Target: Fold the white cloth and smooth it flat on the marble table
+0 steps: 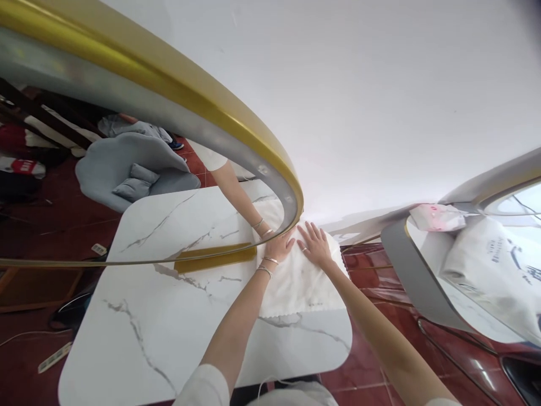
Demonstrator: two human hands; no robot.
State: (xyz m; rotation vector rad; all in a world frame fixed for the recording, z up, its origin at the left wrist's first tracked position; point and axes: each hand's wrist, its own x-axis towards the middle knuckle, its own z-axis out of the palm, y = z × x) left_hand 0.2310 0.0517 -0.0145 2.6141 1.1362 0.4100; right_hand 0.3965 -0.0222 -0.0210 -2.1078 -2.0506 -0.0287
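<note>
A white cloth (298,285) lies on the far right part of a white marble-look table (169,332), up against a gold-framed mirror (236,127). My left hand (279,246) rests on the cloth's far edge, fingers together and pressed down, bracelets on the wrist. My right hand (315,243) lies flat on the cloth beside it, fingers spread. The mirror shows my arm and the tabletop reflected.
A grey padded chair (131,172) appears in the mirror. A second gold-rimmed mirror (473,270) stands to the right, with white bags (494,265) in it. Red tiled floor (372,361) surrounds the table; power strips lie on the floor (54,357) at left.
</note>
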